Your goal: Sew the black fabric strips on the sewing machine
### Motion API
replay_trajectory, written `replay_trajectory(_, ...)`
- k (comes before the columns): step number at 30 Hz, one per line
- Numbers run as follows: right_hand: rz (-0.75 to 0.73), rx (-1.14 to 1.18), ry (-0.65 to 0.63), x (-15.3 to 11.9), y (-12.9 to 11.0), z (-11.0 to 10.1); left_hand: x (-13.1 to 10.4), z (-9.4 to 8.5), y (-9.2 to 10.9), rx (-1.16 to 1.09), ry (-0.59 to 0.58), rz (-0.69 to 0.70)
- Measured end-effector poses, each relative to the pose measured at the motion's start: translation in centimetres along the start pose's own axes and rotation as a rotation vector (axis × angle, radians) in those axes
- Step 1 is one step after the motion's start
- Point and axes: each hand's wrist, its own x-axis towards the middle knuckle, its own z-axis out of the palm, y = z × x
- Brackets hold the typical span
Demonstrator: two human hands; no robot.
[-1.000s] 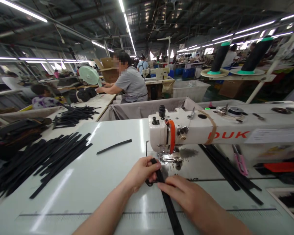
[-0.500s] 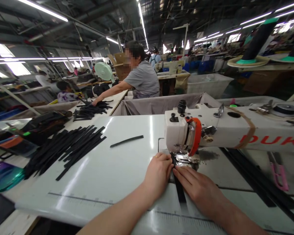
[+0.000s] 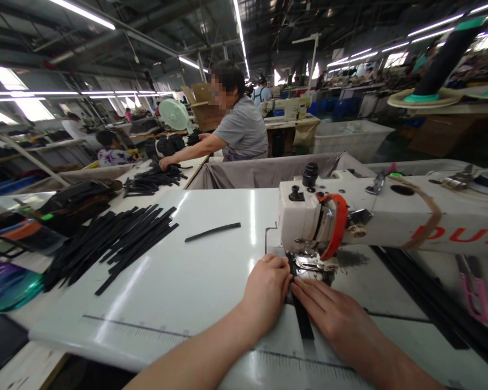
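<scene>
A black fabric strip (image 3: 303,317) runs under the presser foot area of a white sewing machine (image 3: 350,208) and trails toward me. My left hand (image 3: 268,284) has its fingers pressed together on the strip's left side, close to the metal foot (image 3: 309,264). On the right side, my right hand (image 3: 333,309) rests with its fingers together against the same strip. The fingertips of both hands nearly meet. One separate black strip (image 3: 213,232) lies on the pale tabletop (image 3: 211,281).
Many black strips (image 3: 134,238) are piled at the left. Long black strips (image 3: 423,298) and pink-handled snips (image 3: 474,292) lie at the right. Across the table a person (image 3: 244,127) reaches over another pile (image 3: 156,179). A dark phone-like object (image 3: 2,346) sits lower left.
The whole view has shifted slightly, with the machine and my hands a little further right in it. The person across the table has raised a second hand into view. My hands keep their hold.
</scene>
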Motion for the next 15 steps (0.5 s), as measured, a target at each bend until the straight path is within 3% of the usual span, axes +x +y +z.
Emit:
replay_trajectory(11, 0.057, 0.055, 0.009, 0.57, 0.07, -0.01, 0.24, 0.23, 0.17, 0.021, -0.045, -0.024)
replay_trajectory(15, 0.140, 0.114, -0.013, 0.83, 0.37, -0.03, 0.34, 0.16, 0.18, -0.006, -0.038, -0.067)
